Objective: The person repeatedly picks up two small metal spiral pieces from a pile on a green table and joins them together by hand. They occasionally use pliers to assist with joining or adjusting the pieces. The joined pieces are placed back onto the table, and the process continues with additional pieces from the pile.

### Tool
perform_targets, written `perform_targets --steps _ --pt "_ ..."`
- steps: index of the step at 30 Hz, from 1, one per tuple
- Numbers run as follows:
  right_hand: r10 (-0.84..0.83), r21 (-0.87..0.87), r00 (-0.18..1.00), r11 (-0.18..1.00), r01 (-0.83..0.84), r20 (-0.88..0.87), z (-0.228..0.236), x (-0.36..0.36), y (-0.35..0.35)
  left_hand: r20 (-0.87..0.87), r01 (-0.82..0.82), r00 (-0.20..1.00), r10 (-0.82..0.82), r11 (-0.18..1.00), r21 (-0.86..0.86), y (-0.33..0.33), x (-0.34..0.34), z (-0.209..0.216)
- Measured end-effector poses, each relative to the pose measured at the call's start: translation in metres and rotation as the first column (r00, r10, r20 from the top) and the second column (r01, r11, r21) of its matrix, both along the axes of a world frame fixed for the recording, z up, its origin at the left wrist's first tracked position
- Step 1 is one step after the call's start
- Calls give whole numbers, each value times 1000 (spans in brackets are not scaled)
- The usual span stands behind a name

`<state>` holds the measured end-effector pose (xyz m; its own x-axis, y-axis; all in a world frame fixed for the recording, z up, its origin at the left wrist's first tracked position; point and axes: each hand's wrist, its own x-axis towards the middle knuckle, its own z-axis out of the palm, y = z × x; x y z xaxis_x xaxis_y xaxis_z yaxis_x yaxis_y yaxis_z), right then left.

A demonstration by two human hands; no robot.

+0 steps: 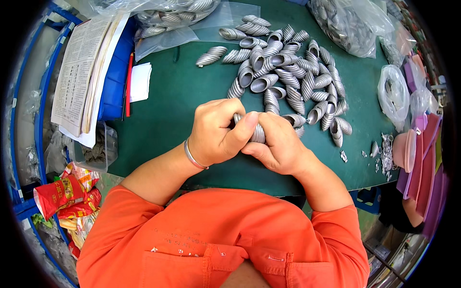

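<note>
1. My left hand (218,132) is closed around a ribbed silver shell (258,133), thumb pressed over its top; that grip covers the shell's left part.
2. My right hand (281,144) is closed on the same shell from the right, fingers curled over it, touching my left thumb.
3. The shell sits between both hands, just above the near middle of the green surface (168,101). Only a short ribbed stretch shows, so I cannot tell for sure which way its open end points; its long axis seems to run roughly near to far.
4. Just beyond my hands lies a pile of shells (288,72), lying in mixed directions, many with open mouths facing left or near.
5. Bags of shells (170,17) sit at the far left and far right.
6. Papers (81,72) rest on a blue bin (117,72) at the left, with a red pen (128,84) beside it.
7. Small metal scraps (385,153) lie at the right edge, near pink trays (422,158).
</note>
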<state>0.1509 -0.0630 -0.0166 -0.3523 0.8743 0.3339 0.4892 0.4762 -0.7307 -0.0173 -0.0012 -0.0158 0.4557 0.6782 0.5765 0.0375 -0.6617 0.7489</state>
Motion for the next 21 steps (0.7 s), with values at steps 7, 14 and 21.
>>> perform_targets --steps 7,14,21 --pt "155 -542 876 732 -413 -458 16 11 0 -37 169 986 -165 964 206 6 -1 -4" --pt "134 -669 887 609 -426 -443 12 -7 -8 -143 278 957 -251 935 220 -5 4 6" --pt "-9 -720 899 603 -344 -438 23 -6 -9 -191 137 974 -123 989 61 -14 11 19"
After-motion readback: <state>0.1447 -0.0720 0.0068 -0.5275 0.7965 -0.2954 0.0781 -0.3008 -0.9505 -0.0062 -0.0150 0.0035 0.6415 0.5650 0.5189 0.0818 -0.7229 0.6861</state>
